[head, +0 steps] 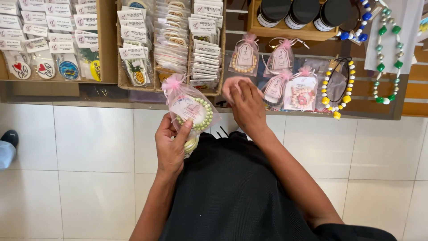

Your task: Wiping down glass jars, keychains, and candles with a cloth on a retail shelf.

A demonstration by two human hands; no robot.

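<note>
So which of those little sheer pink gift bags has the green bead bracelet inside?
The sheer pink bag in the left hand; its bracelet beads are pale green, while the pouches on the shelf show cream or pink ones.

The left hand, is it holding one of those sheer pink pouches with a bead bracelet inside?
Yes, the left hand grips a sheer pink pouch.

3 black jars [303, 12], 2 hands [171, 147], 3 bead necklaces [336, 87]

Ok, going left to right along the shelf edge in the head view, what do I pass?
Heart stickers → pineapple magnet → green-bead bracelet pouch in the left hand → right hand on a pink pouch → pink-bead pouch → yellow-and-white bead strand → green bead necklace.
</note>
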